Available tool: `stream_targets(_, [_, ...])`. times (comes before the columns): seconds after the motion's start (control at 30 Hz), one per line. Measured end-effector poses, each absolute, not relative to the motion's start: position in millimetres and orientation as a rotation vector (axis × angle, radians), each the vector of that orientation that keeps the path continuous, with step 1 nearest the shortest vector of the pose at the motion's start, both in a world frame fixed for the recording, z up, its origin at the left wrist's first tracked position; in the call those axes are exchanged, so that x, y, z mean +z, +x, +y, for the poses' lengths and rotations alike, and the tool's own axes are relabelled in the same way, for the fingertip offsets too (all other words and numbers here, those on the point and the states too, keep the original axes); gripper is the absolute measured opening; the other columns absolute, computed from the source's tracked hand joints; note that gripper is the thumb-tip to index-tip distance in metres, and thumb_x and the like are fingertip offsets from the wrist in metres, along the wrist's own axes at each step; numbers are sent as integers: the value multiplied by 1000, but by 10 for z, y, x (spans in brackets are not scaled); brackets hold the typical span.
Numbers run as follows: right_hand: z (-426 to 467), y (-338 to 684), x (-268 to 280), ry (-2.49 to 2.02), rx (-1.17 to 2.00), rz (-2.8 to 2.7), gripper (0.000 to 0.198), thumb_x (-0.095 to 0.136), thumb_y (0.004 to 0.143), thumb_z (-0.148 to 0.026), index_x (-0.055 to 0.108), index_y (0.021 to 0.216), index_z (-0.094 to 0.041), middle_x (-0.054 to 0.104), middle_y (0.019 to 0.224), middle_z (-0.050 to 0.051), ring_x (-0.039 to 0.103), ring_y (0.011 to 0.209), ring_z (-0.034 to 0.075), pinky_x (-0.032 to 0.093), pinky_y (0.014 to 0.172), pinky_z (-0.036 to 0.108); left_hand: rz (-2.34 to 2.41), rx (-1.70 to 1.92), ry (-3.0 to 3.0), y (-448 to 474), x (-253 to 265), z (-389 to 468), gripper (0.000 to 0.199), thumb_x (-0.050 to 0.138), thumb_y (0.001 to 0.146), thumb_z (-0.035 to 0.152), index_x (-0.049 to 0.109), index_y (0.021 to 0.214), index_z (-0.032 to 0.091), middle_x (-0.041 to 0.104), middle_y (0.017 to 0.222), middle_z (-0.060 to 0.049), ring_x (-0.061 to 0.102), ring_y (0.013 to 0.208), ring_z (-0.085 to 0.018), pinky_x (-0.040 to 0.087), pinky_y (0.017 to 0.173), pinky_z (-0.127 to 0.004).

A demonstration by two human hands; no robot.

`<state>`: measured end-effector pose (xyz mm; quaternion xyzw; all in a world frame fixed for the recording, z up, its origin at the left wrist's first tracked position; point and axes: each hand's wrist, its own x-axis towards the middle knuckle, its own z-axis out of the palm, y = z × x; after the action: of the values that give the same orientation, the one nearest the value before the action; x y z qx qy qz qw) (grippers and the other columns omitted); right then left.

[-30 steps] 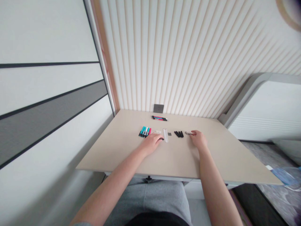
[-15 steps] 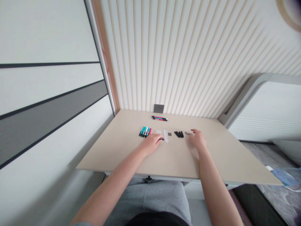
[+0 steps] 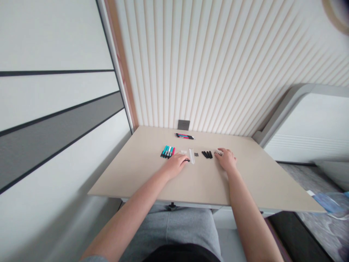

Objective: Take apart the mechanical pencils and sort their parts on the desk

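My left hand (image 3: 176, 164) rests low over the table, its fingers closed on a small black pen part (image 3: 187, 160). Just behind it lie colored pen barrels (image 3: 168, 151) in turquoise, white and pink, and some small clear pieces (image 3: 183, 152). White refill sticks (image 3: 192, 156) stand side by side to its right, next to a little cluster of grey parts (image 3: 196, 154). My right hand (image 3: 227, 159) has its thumb and fingers apart around a row of small grey pieces (image 3: 218, 153), partly hidden by the fingers. Left of it are several black pen grips (image 3: 207, 154).
A bundle of whole pens (image 3: 184, 136) lies at the back of the beige table (image 3: 131, 174), below a wall socket (image 3: 183, 124). A white cabinet wall stands on the left. To the right is a bed headboard (image 3: 305, 123).
My right hand has shifted slightly left, bringing its fingertips onto the small grey pieces. The left hand stays in place with the black pen part.
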<state>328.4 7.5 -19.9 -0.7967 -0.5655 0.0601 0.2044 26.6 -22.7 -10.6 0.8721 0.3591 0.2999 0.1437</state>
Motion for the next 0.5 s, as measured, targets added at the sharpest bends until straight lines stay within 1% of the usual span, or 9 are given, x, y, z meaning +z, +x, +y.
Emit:
stream_targets(0.17, [69,3293,-199,-2204,164,-1567,40,57,84,-40,60,122,-27,58,122,11,47,118,32,34,93,48,1024,852,2518,266,-85,-232,19,48,94,20,61,107,22,66,107,-5,59,104,-20,46,93,-34])
stream_targets(0.27, [44,3264,-151,-2125,97,-1553,40,58,83,-40,62,119,-24,59,120,12,49,115,33,34,93,49,1037,853,2511,264,-64,-240,19,49,94,20,61,108,21,66,108,-5,59,104,-20,46,93,-34])
stream_targets(0.33, [13,3177,-100,-1964,30,-1552,34,56,84,-39,65,111,-21,61,116,13,51,112,32,34,94,49,1072,869,2495,264,-57,-245,18,49,94,21,60,108,21,66,107,-5,59,103,-20,46,92,-34])
stream_targets(0.4, [-38,3011,-50,-1708,24,-1600,28,51,87,-36,67,102,-19,65,108,12,55,105,28,37,93,45,1119,898,2475,265,-52,-251,19,50,94,24,60,109,21,66,107,-6,60,102,-20,46,91,-34])
stream_targets(0.43, [-72,2898,-31,-1557,66,-1654,27,49,89,-35,67,99,-18,66,103,12,57,101,26,39,92,41,1139,912,2465,266,-50,-254,19,50,94,25,60,110,21,66,106,-6,60,101,-20,47,90,-34])
stream_targets(0.5, [-151,2641,-9,-1300,201,-1809,27,48,91,-36,67,99,-19,67,97,10,59,93,23,44,86,37,1160,936,2447,269,-42,-260,21,51,94,26,59,113,22,66,106,-6,61,100,-20,47,90,-33])
